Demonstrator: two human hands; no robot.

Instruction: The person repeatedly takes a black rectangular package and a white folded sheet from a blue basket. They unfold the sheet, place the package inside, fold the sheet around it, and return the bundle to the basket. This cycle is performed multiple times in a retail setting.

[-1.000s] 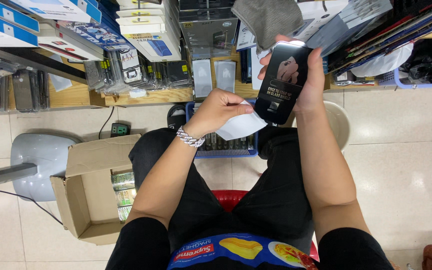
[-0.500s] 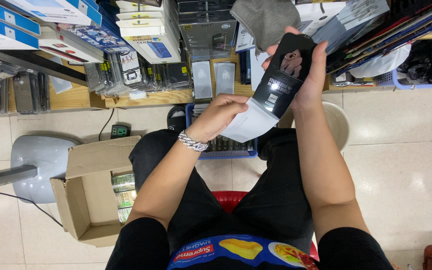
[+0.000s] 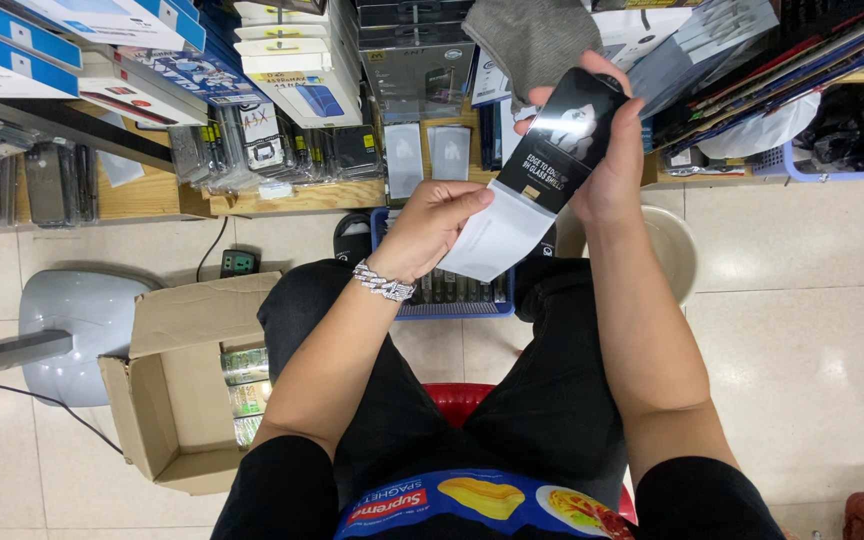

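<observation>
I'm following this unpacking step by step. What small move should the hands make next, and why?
Probably keep drawing the white inner sleeve downward with the left hand, since it sticks only partly out of the black package that the right hand holds up.

Both forearms are bare and reach forward from the lap, raised in front of the chest. The left hand (image 3: 432, 225) is curled, fingertips pinched together and turned toward the right (a silver bracelet sits at its wrist). The right hand (image 3: 607, 165) is held higher, fingers pointing up and wrapped in a grip, thumb along the near edge.
</observation>
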